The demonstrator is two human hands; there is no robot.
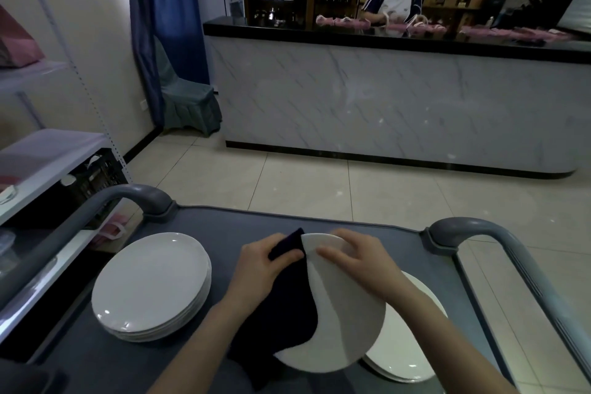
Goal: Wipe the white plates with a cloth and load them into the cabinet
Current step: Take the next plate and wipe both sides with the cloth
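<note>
Head-worn view, forward and down

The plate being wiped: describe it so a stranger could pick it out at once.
On the grey cart sit two stacks of white plates. The plate being wiped is held tilted above the right stack, left hand pressing a dark cloth on it, right hand steadying its rim.

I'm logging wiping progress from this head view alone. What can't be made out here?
- Round white plate being wiped: its left part is covered by the dark cloth.
- White plates lower right: mostly hidden under the held plate and right hand, so no count.
- Cabinet: not identifiable.
- Left hand grips the cloth; palm hidden.
</note>
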